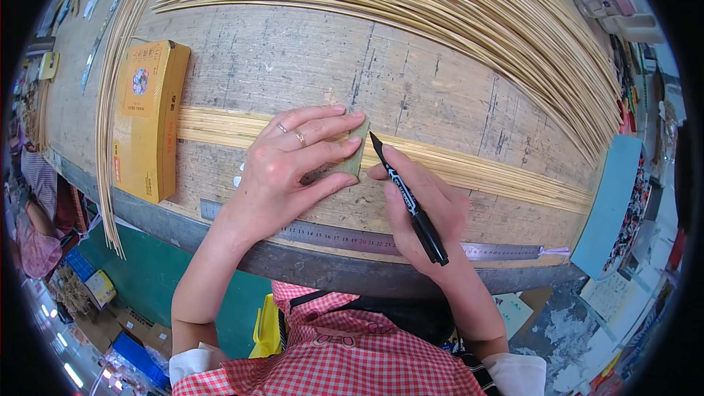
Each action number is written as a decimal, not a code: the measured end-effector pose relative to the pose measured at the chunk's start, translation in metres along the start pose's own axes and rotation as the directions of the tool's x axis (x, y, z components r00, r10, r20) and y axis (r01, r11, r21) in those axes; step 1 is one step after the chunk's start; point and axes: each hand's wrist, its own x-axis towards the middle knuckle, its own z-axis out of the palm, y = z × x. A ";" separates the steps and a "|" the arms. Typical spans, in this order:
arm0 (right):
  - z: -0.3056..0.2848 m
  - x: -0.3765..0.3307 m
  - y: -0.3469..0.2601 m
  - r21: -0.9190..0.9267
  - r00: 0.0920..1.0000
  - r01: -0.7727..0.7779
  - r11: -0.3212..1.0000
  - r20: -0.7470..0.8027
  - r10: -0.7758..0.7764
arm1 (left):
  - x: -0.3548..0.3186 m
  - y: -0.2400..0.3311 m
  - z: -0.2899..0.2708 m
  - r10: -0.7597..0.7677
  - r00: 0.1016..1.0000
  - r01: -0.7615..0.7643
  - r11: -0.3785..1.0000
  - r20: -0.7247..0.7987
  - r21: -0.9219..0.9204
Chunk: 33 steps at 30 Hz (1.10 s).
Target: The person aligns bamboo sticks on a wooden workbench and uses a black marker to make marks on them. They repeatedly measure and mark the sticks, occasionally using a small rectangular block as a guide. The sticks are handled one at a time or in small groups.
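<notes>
A flat row of thin bamboo strips (469,166) lies across the wooden table, running from a yellow box on the left to a teal box on the right. My left hand (282,154), with rings on its fingers, holds a small grey-green straight-edged piece (358,150) across the strips, fingertips and thumb along it. In my right hand (436,209) is a black marker pen (411,198), uncapped and tilted. Its dark tip points at the strips just right of the grey-green piece; whether it touches them I cannot tell.
The yellow box (147,121) covers the strips' left end; long sticks (108,117) run beside it. A steel ruler (330,235) lies along the near edge. A large bundle of sticks (411,0) fills the far side. The teal box (607,202) stands at the right.
</notes>
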 end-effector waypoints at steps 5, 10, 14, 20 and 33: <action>0.002 0.002 0.000 0.003 1.000 -0.010 1.000 0.001 0.010 | 0.000 -0.001 0.001 0.005 1.000 -0.005 1.000 -0.002 -0.008; 0.003 0.003 0.000 0.004 1.000 -0.024 1.000 0.010 0.024 | 0.000 -0.001 0.001 0.006 1.000 -0.006 1.000 -0.001 0.000; 0.002 0.000 -0.002 -0.006 0.999 -0.019 1.000 0.037 0.020 | 0.000 -0.001 0.000 0.008 1.000 -0.008 1.000 0.001 -0.001; -0.002 -0.007 -0.011 -0.027 0.996 -0.029 0.999 0.081 0.031 | -0.001 -0.001 0.001 0.013 1.000 -0.013 1.000 0.000 -0.003; -0.006 -0.015 -0.013 0.035 0.999 -0.020 0.999 0.026 0.019 | 0.001 0.001 0.001 -0.002 1.000 0.002 1.000 0.001 -0.005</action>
